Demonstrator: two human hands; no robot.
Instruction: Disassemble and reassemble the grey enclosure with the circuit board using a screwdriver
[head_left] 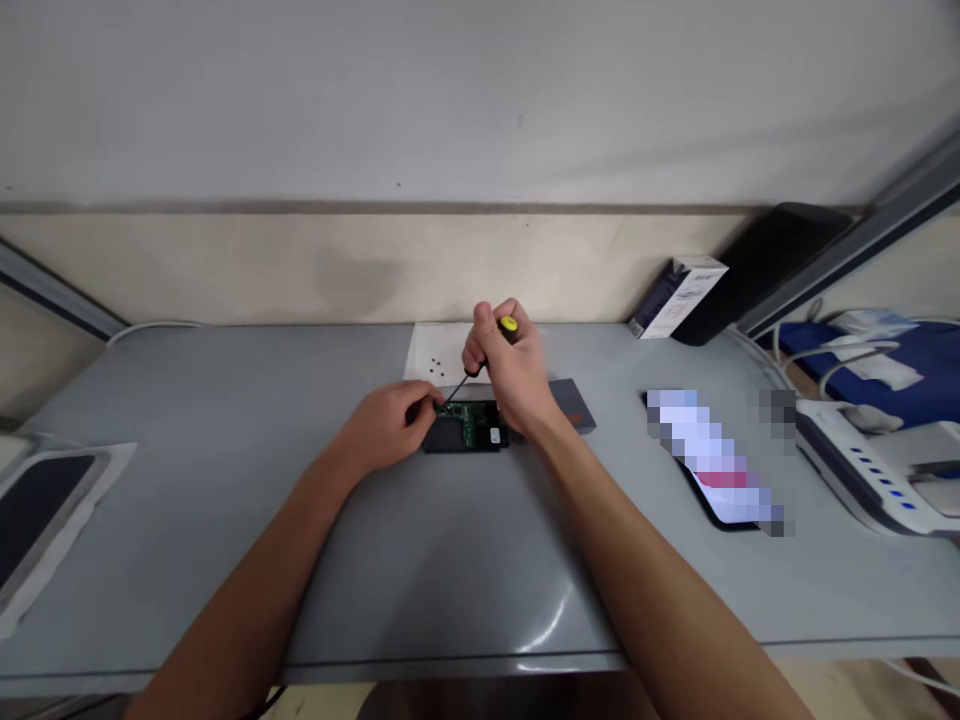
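A black device casing with a green circuit board [469, 424] lies on the grey table. My right hand [514, 365] is wrapped round a screwdriver [510, 326] with a black and yellow handle. Its thin shaft slants down to the left, and the tip meets the board's upper left corner. Beside that tip, the thumb and fingers of my left hand [394, 422] are pinched together at the casing's left edge; whatever is between them is hidden. Several small dark screws [437, 368] lie on white paper [421, 345] behind the device. A flat dark grey cover [574, 402] sits partly under my right hand.
To the right lies a phone [709, 460] with a lit screen, then a white power strip [874, 470] with cables. A small box [679, 297] and a black cylindrical object [757, 270] lean at the back right. A tablet-like dark panel [45, 510] rests at the far left.
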